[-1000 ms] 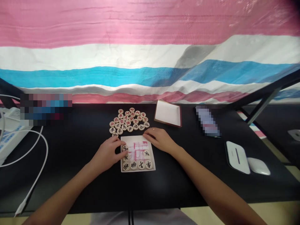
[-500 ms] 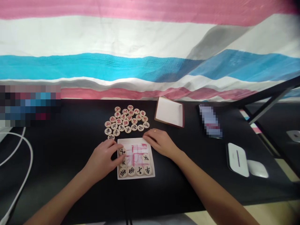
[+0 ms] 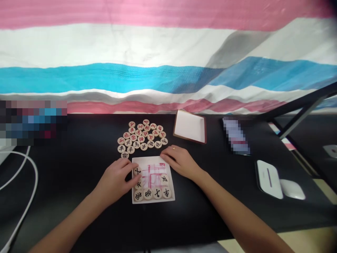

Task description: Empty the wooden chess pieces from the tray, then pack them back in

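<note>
A shallow white box tray (image 3: pixel 172 188) lies in front of me, with several round black-marked Chinese chess pieces along its left side, near edge and right side. Pink lines mark the paper on its floor. At the tray's left edge, my left hand (image 3: pixel 116 178) has its thumb and index finger around a Chinese chess piece (image 3: pixel 137 171); the thumb partly covers the piece below. My right hand (image 3: pixel 183 161) rests at the far right corner of the tray, fingers stretched out, holding nothing. Beyond the tray lies a cluster of red- and black-marked pieces (image 3: pixel 141 139).
An open box lid (image 3: pixel 190 126) with a white inside lies behind my right hand. To the right are a blurred-out phone-like object (image 3: pixel 236 136), a white flat device (image 3: pixel 269 179) and a white mouse (image 3: pixel 292 189). White cables (image 3: pixel 34 175) run along the left. A striped cloth (image 3: pixel 131 77) hangs behind.
The view has shifted slightly. Both hands and the pieces keep nearly the same places relative to the tray.
</note>
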Action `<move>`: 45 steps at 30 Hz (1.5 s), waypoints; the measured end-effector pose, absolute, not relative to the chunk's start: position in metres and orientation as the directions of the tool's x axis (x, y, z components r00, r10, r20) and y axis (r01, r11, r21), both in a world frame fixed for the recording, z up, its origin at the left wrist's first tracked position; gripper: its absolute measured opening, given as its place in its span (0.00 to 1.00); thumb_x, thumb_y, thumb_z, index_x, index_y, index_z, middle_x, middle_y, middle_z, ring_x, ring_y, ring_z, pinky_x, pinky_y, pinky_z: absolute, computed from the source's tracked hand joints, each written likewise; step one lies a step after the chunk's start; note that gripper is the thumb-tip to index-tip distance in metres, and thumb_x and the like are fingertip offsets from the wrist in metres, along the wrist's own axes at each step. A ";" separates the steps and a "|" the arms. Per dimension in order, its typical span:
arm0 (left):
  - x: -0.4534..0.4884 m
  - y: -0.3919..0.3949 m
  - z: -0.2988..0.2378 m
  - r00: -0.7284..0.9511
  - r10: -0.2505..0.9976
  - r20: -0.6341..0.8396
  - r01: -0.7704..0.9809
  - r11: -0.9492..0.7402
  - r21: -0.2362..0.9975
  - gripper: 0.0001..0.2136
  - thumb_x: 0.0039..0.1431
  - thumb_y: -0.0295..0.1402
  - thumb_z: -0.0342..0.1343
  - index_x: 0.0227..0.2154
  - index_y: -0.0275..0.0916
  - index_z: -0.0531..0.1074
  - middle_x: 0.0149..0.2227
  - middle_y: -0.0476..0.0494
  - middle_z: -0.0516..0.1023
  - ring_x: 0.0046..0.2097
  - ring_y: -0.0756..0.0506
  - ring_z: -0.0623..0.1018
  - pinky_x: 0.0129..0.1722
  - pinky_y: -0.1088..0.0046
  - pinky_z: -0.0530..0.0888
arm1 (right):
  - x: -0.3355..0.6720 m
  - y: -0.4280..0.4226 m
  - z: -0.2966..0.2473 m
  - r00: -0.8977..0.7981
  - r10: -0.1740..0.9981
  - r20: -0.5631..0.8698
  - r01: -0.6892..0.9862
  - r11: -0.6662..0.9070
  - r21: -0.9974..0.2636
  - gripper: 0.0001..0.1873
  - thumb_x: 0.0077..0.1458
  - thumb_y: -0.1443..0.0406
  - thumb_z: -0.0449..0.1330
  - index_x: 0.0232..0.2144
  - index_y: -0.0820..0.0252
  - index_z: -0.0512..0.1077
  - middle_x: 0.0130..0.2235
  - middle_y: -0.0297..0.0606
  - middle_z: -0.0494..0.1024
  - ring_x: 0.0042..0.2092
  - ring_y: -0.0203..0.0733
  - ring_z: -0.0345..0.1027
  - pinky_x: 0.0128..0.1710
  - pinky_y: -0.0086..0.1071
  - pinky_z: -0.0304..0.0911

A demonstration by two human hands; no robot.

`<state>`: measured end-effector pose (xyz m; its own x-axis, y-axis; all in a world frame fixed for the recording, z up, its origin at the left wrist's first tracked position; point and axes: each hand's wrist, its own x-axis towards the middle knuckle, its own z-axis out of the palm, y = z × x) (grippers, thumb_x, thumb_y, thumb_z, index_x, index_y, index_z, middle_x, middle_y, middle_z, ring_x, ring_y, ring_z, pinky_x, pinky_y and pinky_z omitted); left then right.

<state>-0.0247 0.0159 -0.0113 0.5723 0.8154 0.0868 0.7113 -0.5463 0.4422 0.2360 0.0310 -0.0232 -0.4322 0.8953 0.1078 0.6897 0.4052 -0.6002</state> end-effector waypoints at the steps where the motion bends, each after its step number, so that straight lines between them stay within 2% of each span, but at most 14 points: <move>1: -0.025 0.016 -0.011 0.570 0.817 0.083 0.713 -0.543 0.443 0.12 0.59 0.39 0.53 0.38 0.38 0.74 0.33 0.44 0.73 0.35 0.46 0.73 0.37 0.69 0.72 | 0.236 0.031 -0.023 -0.433 0.896 0.105 0.693 0.405 -0.596 0.18 0.64 0.57 0.46 0.33 0.58 0.72 0.32 0.40 0.76 0.35 0.41 0.67 0.38 0.34 0.61; 10: -0.024 0.015 -0.008 0.530 0.848 0.005 0.765 -0.481 0.428 0.13 0.55 0.41 0.55 0.37 0.39 0.75 0.35 0.45 0.73 0.37 0.46 0.74 0.39 0.71 0.71 | 0.234 0.032 -0.027 -0.449 0.882 0.144 0.733 0.455 -0.505 0.18 0.63 0.58 0.47 0.33 0.59 0.73 0.34 0.40 0.77 0.37 0.41 0.69 0.39 0.33 0.60; 14: -0.021 0.013 -0.006 0.556 0.824 0.107 0.748 -0.553 0.369 0.13 0.55 0.40 0.53 0.37 0.38 0.75 0.34 0.45 0.72 0.37 0.46 0.73 0.38 0.72 0.71 | 0.235 0.033 -0.025 -0.464 0.875 0.135 0.747 0.469 -0.471 0.17 0.63 0.58 0.47 0.33 0.59 0.72 0.35 0.40 0.77 0.37 0.41 0.69 0.38 0.31 0.59; 20: -0.032 0.020 0.010 0.639 0.734 0.232 0.636 -0.673 0.377 0.12 0.56 0.39 0.51 0.38 0.38 0.73 0.38 0.44 0.73 0.40 0.47 0.73 0.43 0.72 0.70 | 0.237 0.036 -0.024 -0.497 0.852 0.163 0.742 0.515 -0.429 0.16 0.63 0.58 0.49 0.32 0.60 0.72 0.31 0.38 0.76 0.33 0.39 0.68 0.34 0.29 0.56; 25: -0.055 0.032 0.024 0.650 0.755 0.087 0.676 -0.627 0.388 0.13 0.53 0.38 0.52 0.38 0.39 0.74 0.32 0.48 0.73 0.31 0.50 0.72 0.35 0.75 0.69 | 0.235 0.034 -0.023 -0.494 0.847 0.195 0.739 0.527 -0.420 0.17 0.63 0.58 0.48 0.32 0.60 0.72 0.31 0.38 0.76 0.33 0.38 0.68 0.34 0.28 0.56; 30: -0.063 0.036 0.022 0.645 0.762 -0.054 0.721 -0.584 0.373 0.13 0.47 0.37 0.54 0.36 0.41 0.75 0.31 0.49 0.74 0.31 0.49 0.72 0.33 0.76 0.68 | 0.235 0.034 -0.023 -0.515 0.833 0.202 0.735 0.550 -0.396 0.17 0.63 0.58 0.48 0.31 0.60 0.72 0.31 0.38 0.76 0.32 0.38 0.67 0.33 0.29 0.55; 36: -0.055 0.034 0.018 0.643 0.762 -0.077 0.731 -0.581 0.358 0.14 0.47 0.32 0.53 0.38 0.40 0.74 0.31 0.49 0.74 0.30 0.49 0.72 0.31 0.77 0.67 | 0.235 0.033 -0.021 -0.522 0.831 0.193 0.736 0.553 -0.391 0.17 0.63 0.59 0.48 0.30 0.60 0.71 0.31 0.38 0.76 0.32 0.38 0.67 0.33 0.29 0.55; 40: -0.052 0.035 0.014 0.599 0.798 -0.056 0.762 -0.548 0.345 0.11 0.53 0.37 0.52 0.37 0.39 0.72 0.28 0.49 0.73 0.29 0.49 0.72 0.29 0.76 0.66 | 0.235 0.035 -0.022 -0.524 0.829 0.194 0.735 0.556 -0.388 0.17 0.63 0.59 0.48 0.31 0.60 0.71 0.31 0.38 0.75 0.33 0.38 0.67 0.33 0.29 0.55; 45: -0.051 0.041 0.006 0.591 0.806 0.009 0.775 -0.571 0.271 0.12 0.57 0.41 0.49 0.32 0.38 0.72 0.34 0.45 0.73 0.33 0.47 0.73 0.33 0.74 0.66 | 0.236 0.036 -0.024 -0.528 0.827 0.192 0.730 0.558 -0.394 0.17 0.63 0.58 0.48 0.30 0.60 0.71 0.30 0.38 0.75 0.32 0.38 0.67 0.33 0.28 0.54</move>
<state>-0.0512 0.0409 0.0061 0.5912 0.8065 0.0086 0.7749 -0.5709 0.2711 0.2363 0.0364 -0.0235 -0.5283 0.8272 0.1917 0.7304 0.5578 -0.3941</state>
